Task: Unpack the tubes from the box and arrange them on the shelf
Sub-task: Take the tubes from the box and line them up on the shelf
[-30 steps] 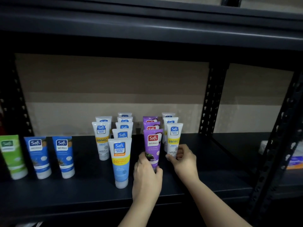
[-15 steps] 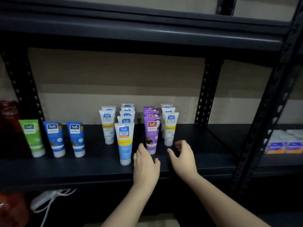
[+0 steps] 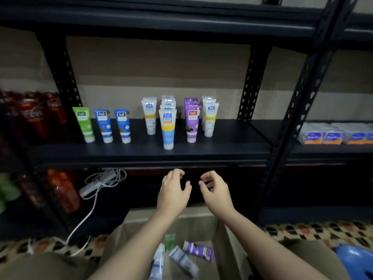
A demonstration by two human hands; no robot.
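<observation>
Both my hands, left hand (image 3: 174, 190) and right hand (image 3: 215, 190), hang loosely curled and empty below the shelf (image 3: 141, 154). The tubes (image 3: 182, 259) lie in the box (image 3: 228, 239) beneath them, nearer my left, long axes pointing roughly away from me.

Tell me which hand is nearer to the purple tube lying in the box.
Right. The right hand hangs almost straight above the purple tube in the box; the left hand hangs above it too, but further to the left. Both hold nothing.
</observation>
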